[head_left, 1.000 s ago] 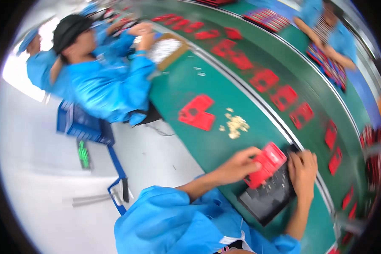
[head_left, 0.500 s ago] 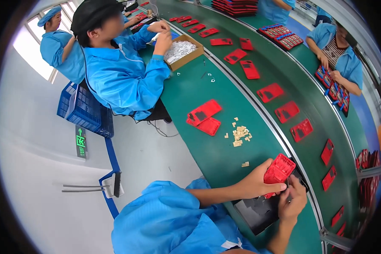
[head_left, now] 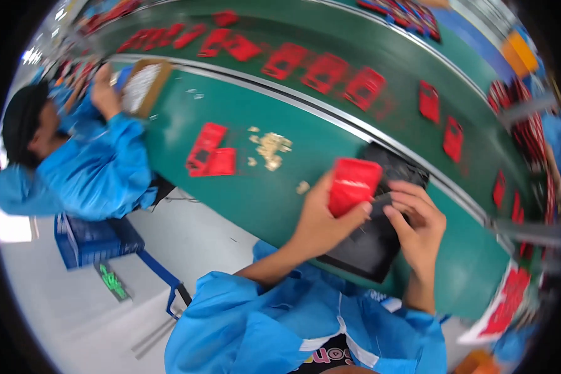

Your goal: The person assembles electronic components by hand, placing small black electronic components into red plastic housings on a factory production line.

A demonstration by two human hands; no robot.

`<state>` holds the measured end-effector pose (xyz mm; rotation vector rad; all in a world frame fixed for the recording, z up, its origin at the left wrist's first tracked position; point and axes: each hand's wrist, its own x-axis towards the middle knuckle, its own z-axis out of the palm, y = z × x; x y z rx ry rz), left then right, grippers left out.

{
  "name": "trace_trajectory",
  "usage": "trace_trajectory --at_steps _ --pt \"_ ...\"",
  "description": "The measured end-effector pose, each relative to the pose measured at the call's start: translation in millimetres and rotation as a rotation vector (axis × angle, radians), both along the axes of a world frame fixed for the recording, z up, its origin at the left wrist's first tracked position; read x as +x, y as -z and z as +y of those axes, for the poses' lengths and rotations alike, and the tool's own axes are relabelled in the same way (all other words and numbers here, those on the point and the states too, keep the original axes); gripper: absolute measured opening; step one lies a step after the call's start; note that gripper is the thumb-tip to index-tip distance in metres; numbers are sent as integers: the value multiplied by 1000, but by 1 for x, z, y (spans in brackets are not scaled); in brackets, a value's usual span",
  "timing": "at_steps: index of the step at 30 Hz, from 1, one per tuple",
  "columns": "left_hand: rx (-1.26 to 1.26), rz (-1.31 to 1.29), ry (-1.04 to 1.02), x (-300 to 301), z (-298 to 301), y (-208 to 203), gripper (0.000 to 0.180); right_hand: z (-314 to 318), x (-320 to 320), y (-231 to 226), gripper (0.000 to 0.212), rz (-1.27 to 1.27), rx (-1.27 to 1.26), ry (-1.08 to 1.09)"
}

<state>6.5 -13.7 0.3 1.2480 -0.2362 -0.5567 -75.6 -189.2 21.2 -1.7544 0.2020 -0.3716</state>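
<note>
My left hand (head_left: 321, 224) is closed round a red plastic housing (head_left: 355, 181), held tilted above the table with the thumb along its lower edge. Motion blurs the housing's details. Just to its right, my right hand (head_left: 417, 218) pinches a small dark flat piece (head_left: 381, 206) between thumb and fingers, close to the housing's lower right side. Below both hands lies a shallow black tray (head_left: 374, 265), partly hidden by them. Dark pieces (head_left: 396, 168) lie beyond the hands by the conveyor rail.
Small cream-coloured parts (head_left: 271, 149) lie heaped left of my hands, near two overlapping red housings (head_left: 221, 162). Beyond the metal rail (head_left: 293, 96), a green conveyor carries several red housings (head_left: 364, 87). A co-worker in blue (head_left: 96, 168) sits at left beside a cardboard box (head_left: 153, 87).
The view has swung, shifting the whole scene. The red housing in my left hand has turned, so its ribbed inside no longer shows clearly. The dark piece between my right fingers is now visible.
</note>
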Motion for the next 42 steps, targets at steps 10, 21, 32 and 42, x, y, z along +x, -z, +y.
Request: trace_trajectory --at_steps 10,21,32,42 --pt "-301 264 156 7 -8 12 41 5 -27 7 16 -113 315 267" --pt "-203 44 116 0 -7 11 38 20 -10 -6 16 -88 324 273" --pt "-346 249 72 -2 -20 -6 46 35 -6 27 14 -363 356 456" --pt "-199 113 33 -10 -17 5 46 18 -26 0 17 -267 241 401"
